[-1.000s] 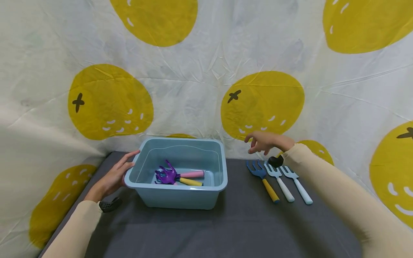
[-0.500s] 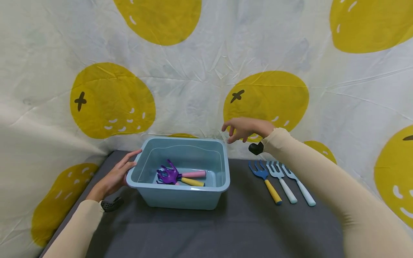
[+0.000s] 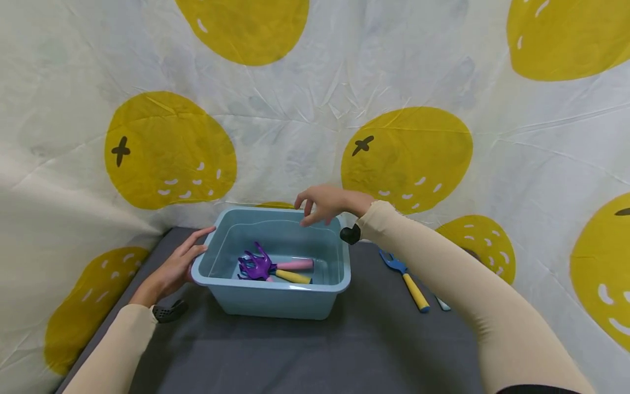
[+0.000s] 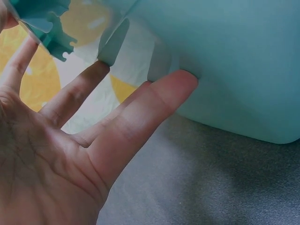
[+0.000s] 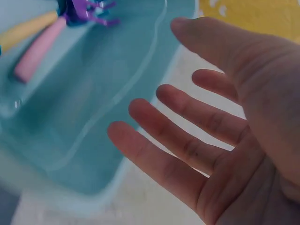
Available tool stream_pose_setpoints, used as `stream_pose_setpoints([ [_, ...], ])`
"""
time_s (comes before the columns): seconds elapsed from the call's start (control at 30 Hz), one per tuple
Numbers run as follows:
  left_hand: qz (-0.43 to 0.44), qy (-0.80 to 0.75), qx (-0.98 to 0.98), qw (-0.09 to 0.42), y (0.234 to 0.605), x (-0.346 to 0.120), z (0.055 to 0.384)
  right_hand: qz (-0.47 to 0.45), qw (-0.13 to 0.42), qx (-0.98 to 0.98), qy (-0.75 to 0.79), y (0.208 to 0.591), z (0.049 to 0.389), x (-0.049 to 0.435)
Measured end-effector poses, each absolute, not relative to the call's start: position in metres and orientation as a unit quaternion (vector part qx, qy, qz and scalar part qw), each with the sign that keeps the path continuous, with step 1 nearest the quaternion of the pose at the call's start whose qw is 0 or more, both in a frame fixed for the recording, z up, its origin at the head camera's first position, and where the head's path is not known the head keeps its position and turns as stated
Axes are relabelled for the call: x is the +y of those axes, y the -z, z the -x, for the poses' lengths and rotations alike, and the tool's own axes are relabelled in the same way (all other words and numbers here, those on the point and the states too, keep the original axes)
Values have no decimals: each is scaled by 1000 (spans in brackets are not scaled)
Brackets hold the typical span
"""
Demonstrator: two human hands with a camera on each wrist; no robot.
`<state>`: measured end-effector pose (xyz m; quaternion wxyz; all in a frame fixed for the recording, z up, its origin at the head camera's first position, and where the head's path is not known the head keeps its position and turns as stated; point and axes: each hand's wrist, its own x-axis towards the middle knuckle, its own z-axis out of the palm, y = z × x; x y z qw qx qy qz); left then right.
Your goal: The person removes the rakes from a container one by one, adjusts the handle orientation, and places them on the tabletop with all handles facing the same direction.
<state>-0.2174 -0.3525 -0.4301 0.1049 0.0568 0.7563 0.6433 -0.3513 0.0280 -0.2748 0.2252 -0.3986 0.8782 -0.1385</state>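
A light blue plastic basin [image 3: 270, 302] stands on the dark cloth. Inside lie purple hand rakes [image 3: 257, 267], with a pink handle [image 3: 297, 265] and a yellow handle [image 3: 293, 277] showing. At the basin's left side is my left hand [image 3: 169, 269]; in the left wrist view its extended fingers [image 4: 140, 112] touch the outer wall and rim. My right hand [image 3: 326, 202] hovers over the basin's back right edge, holding nothing. The right wrist view shows its fingers [image 5: 173, 154] spread and relaxed, with the rakes farther off.
To the right of the basin lies a blue hand fork [image 3: 415, 293] with a yellow handle. Beside it shows the end of a pale handle [image 3: 443, 304], the rest hidden by my right sleeve [image 3: 433, 257]. A white curtain [image 3: 290, 153] with yellow fruit prints hangs behind.
My right hand has moved left from above the forks to over the basin's back right edge. Its sleeve now covers most of the pale forks. My left hand stays at the basin.
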Motion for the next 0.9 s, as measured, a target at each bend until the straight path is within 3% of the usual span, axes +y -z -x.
stream_pose_setpoints([
  [0.53,-41,-633,766,103,428,-353,219,353,370,850,129,351,328,-48],
  [0.9,-40,-638,762,103,430,-353,219,349,416,838,47,392,326,-68],
])
